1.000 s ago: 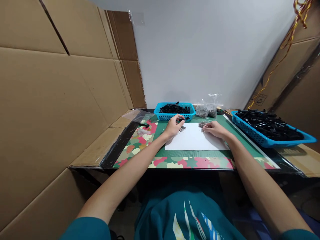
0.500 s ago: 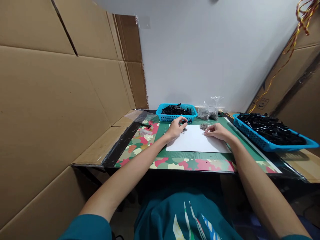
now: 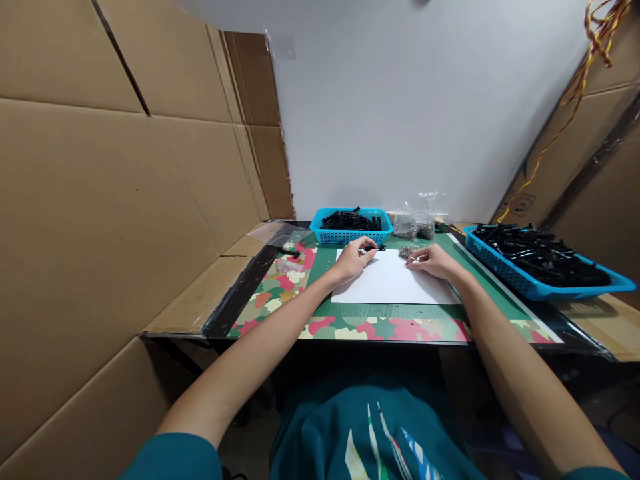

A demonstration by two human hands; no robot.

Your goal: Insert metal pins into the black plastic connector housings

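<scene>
A white sheet of paper [image 3: 393,283] lies on a green mat at the desk's middle. My left hand [image 3: 353,257] rests at the sheet's far left corner, its fingers pinched on a small black part [image 3: 374,248]. My right hand [image 3: 433,260] sits at the sheet's far right, fingers curled in a pinch beside a little heap of tiny grey metal bits [image 3: 406,253]; what it pinches is too small to name.
A blue basket of black parts [image 3: 351,227] stands behind the sheet, with clear bags of metal bits [image 3: 414,223] to its right. A larger blue basket of black parts [image 3: 543,263] sits at the right. Cardboard walls rise on both sides. A patterned mat [image 3: 280,283] covers the desk.
My left hand closed on a small black part near the basket and holds it over the sheet's corner. My right hand stayed by the grey heap. The view shifted slightly.
</scene>
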